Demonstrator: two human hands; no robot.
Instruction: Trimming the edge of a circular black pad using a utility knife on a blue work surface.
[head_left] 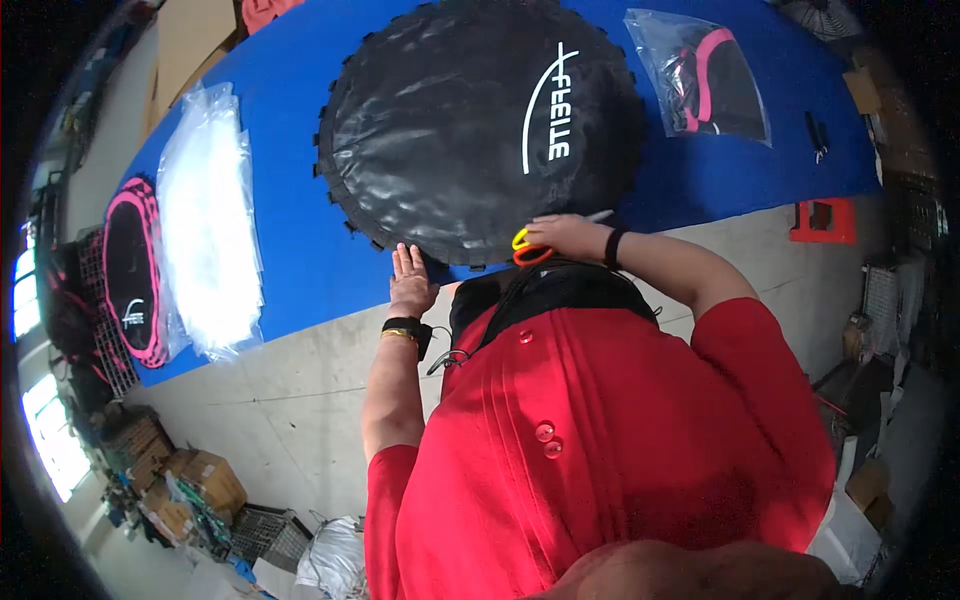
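Note:
A large round black trampoline-like mat (pixel 440 130) with white lettering and small tabs around its rim lies on the blue tabletop. My left hand (pixel 412 284) rests flat at the mat's near left edge, its fingers stretched out and holding nothing. At the near right edge, my right hand (pixel 568 238) is closed around a pair of scissors (pixel 522 242). Their yellow and orange handle loops show at its left side, and a blade tip sticks out past its right side. Part of the scissors is hidden by the hand.
Clear plastic bags (pixel 208 215) lie stacked on the left of the blue table (pixel 290 250). Beside them sit black mats with pink rims (pixel 132 270). A bagged black-and-pink piece (pixel 705 85) and a small dark tool (pixel 817 135) are at the right. Cardboard boxes (pixel 205 485) stand on the floor.

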